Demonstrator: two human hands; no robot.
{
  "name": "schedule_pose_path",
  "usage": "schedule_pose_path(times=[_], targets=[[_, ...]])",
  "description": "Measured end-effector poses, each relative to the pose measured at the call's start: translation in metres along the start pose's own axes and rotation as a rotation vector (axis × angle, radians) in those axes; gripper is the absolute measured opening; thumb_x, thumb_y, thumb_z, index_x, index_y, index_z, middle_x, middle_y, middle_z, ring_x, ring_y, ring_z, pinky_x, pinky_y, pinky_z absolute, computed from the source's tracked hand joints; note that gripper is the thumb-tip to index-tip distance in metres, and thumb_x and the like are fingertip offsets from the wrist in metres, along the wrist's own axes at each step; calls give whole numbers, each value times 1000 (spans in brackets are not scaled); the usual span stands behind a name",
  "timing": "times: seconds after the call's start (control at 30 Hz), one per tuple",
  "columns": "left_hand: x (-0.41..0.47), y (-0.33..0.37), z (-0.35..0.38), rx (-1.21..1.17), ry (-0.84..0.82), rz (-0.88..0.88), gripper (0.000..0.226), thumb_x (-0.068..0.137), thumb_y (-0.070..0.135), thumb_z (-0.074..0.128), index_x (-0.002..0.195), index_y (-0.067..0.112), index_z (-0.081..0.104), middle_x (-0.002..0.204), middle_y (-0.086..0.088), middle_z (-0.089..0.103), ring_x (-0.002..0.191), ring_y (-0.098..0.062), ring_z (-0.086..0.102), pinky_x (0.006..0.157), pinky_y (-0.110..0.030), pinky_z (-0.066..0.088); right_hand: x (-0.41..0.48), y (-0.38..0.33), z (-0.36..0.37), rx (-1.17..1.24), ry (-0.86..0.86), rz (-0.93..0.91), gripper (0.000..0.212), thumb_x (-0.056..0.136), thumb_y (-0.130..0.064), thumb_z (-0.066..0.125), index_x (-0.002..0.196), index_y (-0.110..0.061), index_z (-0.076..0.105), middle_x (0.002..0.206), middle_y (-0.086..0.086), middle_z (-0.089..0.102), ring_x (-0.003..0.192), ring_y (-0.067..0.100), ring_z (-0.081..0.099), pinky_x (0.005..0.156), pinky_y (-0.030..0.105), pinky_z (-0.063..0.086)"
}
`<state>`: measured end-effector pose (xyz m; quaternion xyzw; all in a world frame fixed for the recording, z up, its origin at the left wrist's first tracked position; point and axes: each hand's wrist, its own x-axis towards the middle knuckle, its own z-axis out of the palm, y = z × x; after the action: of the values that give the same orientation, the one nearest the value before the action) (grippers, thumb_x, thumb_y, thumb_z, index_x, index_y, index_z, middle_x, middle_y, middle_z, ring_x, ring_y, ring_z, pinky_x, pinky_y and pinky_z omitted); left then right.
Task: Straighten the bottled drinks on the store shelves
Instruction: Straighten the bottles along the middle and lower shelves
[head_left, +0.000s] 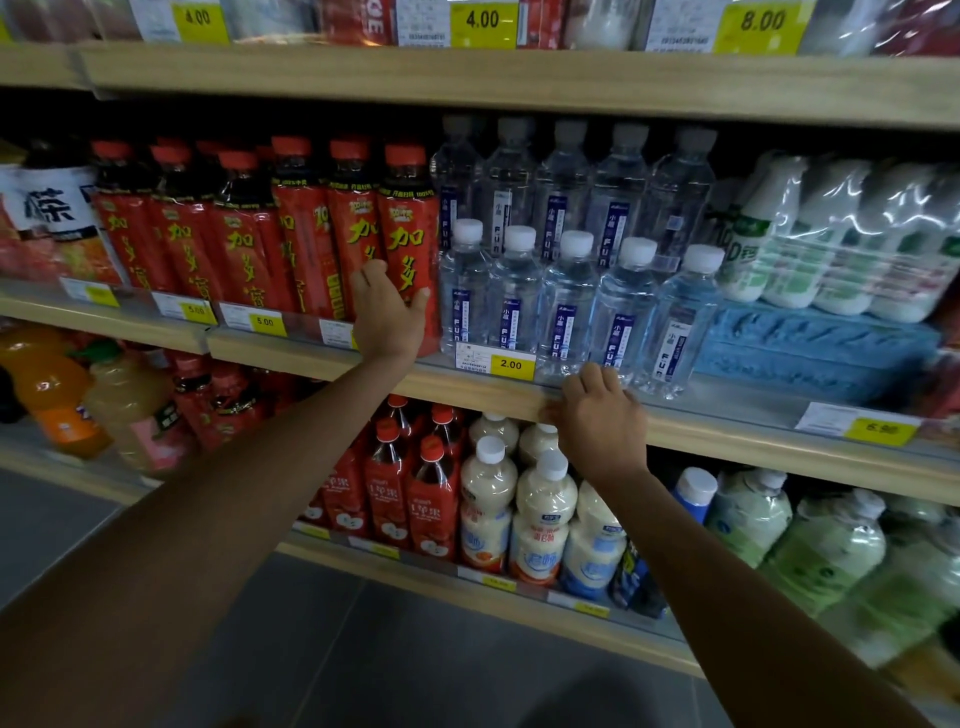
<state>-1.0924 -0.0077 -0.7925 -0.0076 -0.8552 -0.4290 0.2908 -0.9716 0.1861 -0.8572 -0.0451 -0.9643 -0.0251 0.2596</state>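
Red-labelled tea bottles with red caps stand in a row on the middle shelf (727, 423). My left hand (387, 309) wraps around the lower part of the rightmost red tea bottle (410, 223), thumb on its right side. To its right stand small clear water bottles (569, 301) with white caps, in two rows. My right hand (600, 415) rests on the wooden front edge of the shelf, just below the water bottles, fingers curled over the clear price rail.
White milk-drink bottles (810, 244) sit on a blue crate (810, 348) at the right. The lower shelf holds orange juice (47, 387), red apple-drink bottles (389, 488), cream-coloured bottles (543, 512) and green packs (826, 551). Yellow price tags (511, 365) line the shelf edges. Grey floor lies below.
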Motion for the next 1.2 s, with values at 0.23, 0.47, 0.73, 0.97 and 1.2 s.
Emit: schedule_pose_path(times=[0.23, 0.47, 0.73, 0.97, 1.2], targets=[[-47, -18, 0, 230, -111, 108, 63, 89, 33, 60, 135, 2, 32, 137, -16, 38, 124, -30, 40, 97, -40, 41, -1, 1, 1, -34, -81, 10, 21, 90, -17, 55, 109, -6, 55, 116, 10, 51, 111, 28, 46, 84, 38, 41], [-94, -24, -8, 624, -413, 372, 66, 88, 55, 49, 135, 11, 37, 140, -10, 36, 127, -30, 37, 103, -46, 32, -5, -5, -2, 53, -87, 85, 25, 92, -15, 52, 115, -6, 53, 126, 10, 48, 119, 27, 41, 78, 36, 44], [-151, -28, -22, 799, -456, 562, 60, 87, 56, 46, 129, 13, 43, 129, -6, 48, 116, -27, 47, 99, -44, 31, -60, -15, 0, 228, 16, -73, 34, 86, -26, 60, 111, -2, 61, 114, 20, 56, 106, 38, 52, 91, 44, 39], [-223, -63, -26, 743, -636, 459, 61, 84, 52, 52, 131, 14, 44, 131, -7, 49, 121, -28, 45, 104, -44, 32, -126, -13, 36, 190, -383, -55, 44, 91, -39, 47, 123, -9, 52, 123, 14, 54, 118, 33, 45, 95, 42, 36], [-257, -94, 6, 850, -807, 483, 59, 85, 53, 50, 130, 14, 43, 130, -5, 49, 121, -26, 44, 105, -44, 27, -155, -11, 71, 199, -503, -22, 45, 92, -41, 47, 122, -8, 54, 120, 16, 56, 116, 34, 46, 94, 43, 38]])
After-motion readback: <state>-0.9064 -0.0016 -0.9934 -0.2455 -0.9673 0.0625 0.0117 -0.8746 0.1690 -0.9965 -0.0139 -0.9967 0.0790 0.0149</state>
